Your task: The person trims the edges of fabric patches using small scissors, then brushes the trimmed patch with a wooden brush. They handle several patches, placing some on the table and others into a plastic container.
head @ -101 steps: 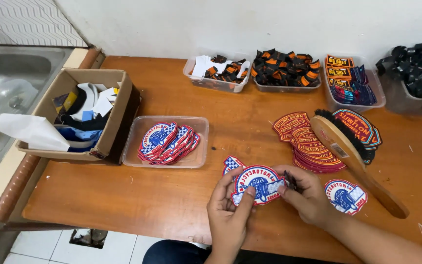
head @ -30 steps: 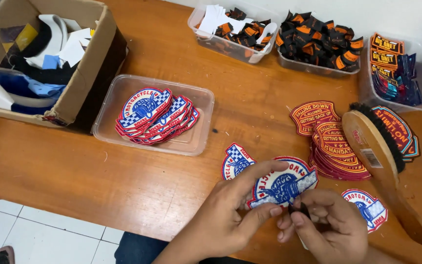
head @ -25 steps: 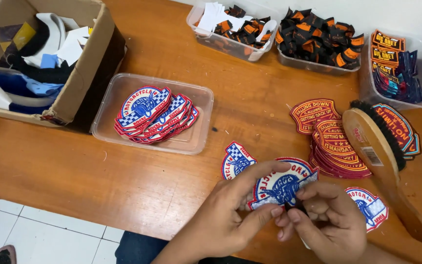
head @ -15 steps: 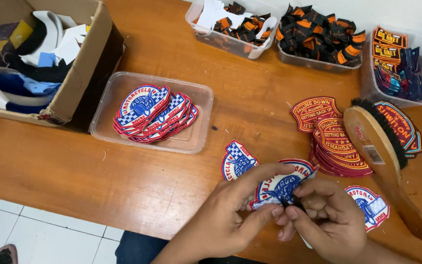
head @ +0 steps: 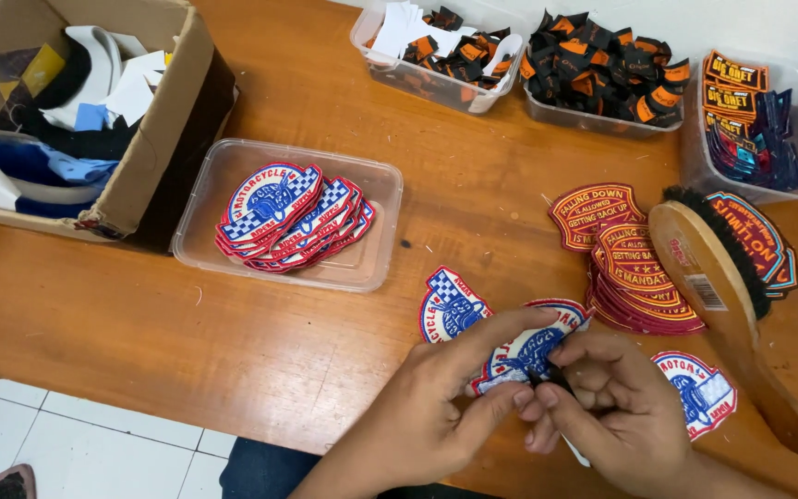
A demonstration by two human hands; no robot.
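From my remote seat I see both hands meeting low over the wooden table, and everything turns on the round red, white and blue patch held between them. My left hand comes up from below and to the left, thumb stretched along the patch's upper edge and the other fingers curled beneath it, so it is pinching the patch rather than lying spread. My right hand sits just to the right of it, fingertips pressed together on a small dark tool that touches the patch's lower right rim; what kind of tool it is I cannot tell, as the fingers hide most of it. The patch tilts, its wider span running from lower left up toward upper right, away from the left palm and across the right fingertips. Both hands touch it, the left carrying it. Just beyond the left thumb a second patch of the same sort lies flat on the table; to the right of the right hand lies a third patch, with the wooden brush above it, resting on a stack of red shield patches. Farther off from the left hand stands a clear tray of like patches.
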